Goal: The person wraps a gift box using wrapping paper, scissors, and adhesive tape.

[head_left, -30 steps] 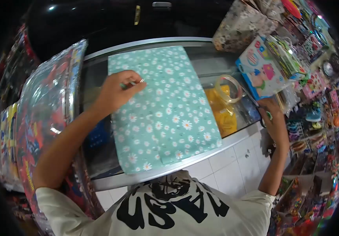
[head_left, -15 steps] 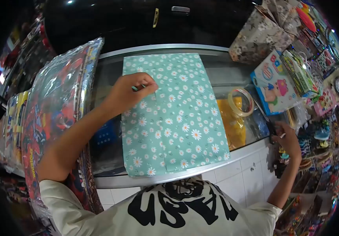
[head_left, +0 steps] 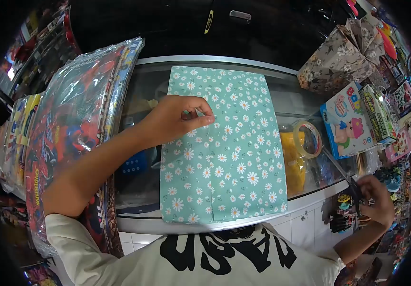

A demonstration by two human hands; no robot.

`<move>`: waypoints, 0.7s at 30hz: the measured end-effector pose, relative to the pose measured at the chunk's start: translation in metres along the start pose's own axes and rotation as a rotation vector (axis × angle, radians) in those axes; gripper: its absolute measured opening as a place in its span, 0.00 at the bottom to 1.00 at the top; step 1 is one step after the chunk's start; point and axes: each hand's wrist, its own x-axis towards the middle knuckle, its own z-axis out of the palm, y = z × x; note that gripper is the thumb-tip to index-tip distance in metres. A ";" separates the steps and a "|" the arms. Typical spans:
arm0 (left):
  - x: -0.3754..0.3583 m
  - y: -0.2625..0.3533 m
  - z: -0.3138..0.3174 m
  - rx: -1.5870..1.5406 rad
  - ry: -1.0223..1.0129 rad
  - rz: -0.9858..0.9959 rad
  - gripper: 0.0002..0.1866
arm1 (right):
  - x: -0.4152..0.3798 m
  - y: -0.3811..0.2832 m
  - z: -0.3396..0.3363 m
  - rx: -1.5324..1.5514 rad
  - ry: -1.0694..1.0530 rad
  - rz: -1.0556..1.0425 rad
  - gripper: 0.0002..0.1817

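Mint-green wrapping paper [head_left: 243,157] with white daisies lies folded flat on the glass counter, a seam running down its middle. My left hand [head_left: 186,117] is over the paper's upper left, thumb and fingertips pinched together at the seam. Whatever it pinches, if anything, is too small to make out. My right hand [head_left: 378,200] is closed around the dark handles of a pair of scissors [head_left: 356,189] past the counter's front right edge. Their blades point up and left toward the roll of clear tape [head_left: 307,139], which rests on a yellow packet [head_left: 291,164].
Plastic-wrapped picture packs [head_left: 79,114] stand along the left. On the right are a boxed baby toy [head_left: 346,121], a green box [head_left: 379,114] and a floral paper bag [head_left: 336,59]. A yellow-and-black cutter [head_left: 209,22] lies on the dark surface beyond the counter [head_left: 215,59].
My right hand has moved right and down with the scissors, away from the tape roll. The whole view has shifted slightly; my left hand stays pinched above the paper.
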 end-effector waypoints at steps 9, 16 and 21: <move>0.002 -0.007 0.004 0.012 0.058 0.086 0.10 | 0.143 -0.095 0.081 -0.309 -0.326 -0.604 0.34; 0.001 -0.003 0.004 0.007 0.036 0.102 0.09 | 0.179 -0.107 0.097 -0.330 -0.396 -0.583 0.30; 0.003 -0.008 0.005 -0.024 0.042 0.120 0.10 | 0.191 -0.109 0.100 -0.264 -0.453 -0.604 0.28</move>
